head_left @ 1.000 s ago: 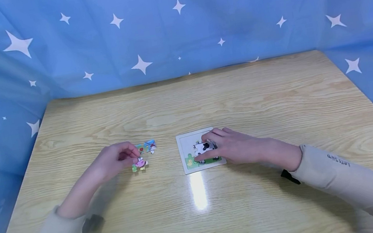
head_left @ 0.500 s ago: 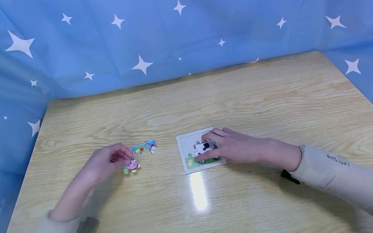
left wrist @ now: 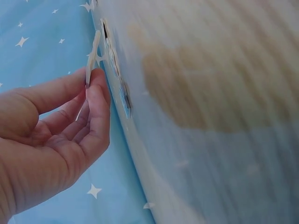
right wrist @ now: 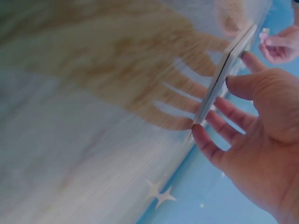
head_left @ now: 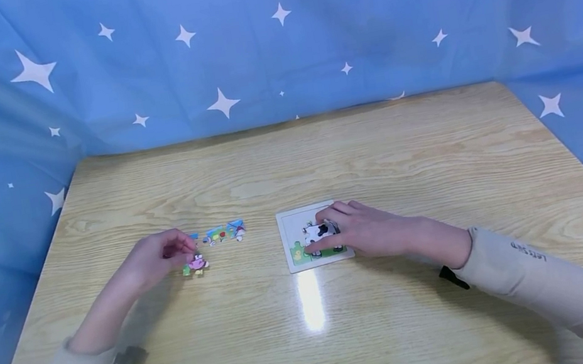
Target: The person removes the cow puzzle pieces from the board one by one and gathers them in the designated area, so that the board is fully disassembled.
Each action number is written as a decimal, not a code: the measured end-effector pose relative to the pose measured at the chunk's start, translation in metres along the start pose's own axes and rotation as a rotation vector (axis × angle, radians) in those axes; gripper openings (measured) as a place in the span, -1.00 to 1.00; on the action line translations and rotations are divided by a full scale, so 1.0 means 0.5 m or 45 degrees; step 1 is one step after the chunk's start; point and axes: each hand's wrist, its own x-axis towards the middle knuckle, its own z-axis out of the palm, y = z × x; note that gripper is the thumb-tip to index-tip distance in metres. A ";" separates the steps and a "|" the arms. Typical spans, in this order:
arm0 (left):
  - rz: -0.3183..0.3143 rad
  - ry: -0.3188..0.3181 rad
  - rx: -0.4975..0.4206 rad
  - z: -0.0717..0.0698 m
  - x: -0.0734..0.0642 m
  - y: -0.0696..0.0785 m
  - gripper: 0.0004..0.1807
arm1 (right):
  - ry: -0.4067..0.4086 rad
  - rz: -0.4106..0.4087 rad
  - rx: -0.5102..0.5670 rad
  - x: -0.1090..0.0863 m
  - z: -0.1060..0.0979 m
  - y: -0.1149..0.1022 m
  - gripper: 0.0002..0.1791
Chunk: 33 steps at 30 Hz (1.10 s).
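My left hand pinches a jigsaw piece with a pink muzzle, held above the table left of the board. In the left wrist view the piece stands edge-on between thumb and fingertips; a thin light edge also shows between the lower fingers, unclear what. My right hand rests on a white-framed puzzle board, fingers spread over its right part. Cow-body and green grass pieces lie in the board, partly covered by that hand. The right wrist view shows thumb and fingertips touching the board.
Loose jigsaw pieces lie in a row between left hand and board: a windmill-like one, a flowered one and one partly behind the fingers. The wooden table meets a blue starry curtain at the back and sides.
My left hand has moved left with the pink-muzzle piece, uncovering more of the loose pieces. My right hand has stayed on the board.
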 end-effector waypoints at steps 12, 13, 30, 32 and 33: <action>-0.070 0.012 0.020 -0.007 -0.003 -0.014 -0.92 | 0.077 -0.060 -0.035 -0.002 0.015 0.012 -0.01; -0.073 0.010 0.020 -0.007 -0.003 -0.014 -0.92 | 0.070 -0.056 -0.041 -0.001 0.015 0.011 -0.03; -0.094 0.021 0.072 -0.007 0.010 -0.018 -0.87 | 0.029 -0.019 -0.030 0.000 0.005 0.003 -0.09; -0.098 0.026 0.081 -0.006 0.010 -0.017 -0.87 | 0.030 -0.022 -0.037 0.001 0.004 0.003 -0.09; -0.097 0.028 0.084 -0.006 0.010 -0.016 -0.88 | 0.030 -0.022 -0.040 0.001 0.004 0.003 -0.09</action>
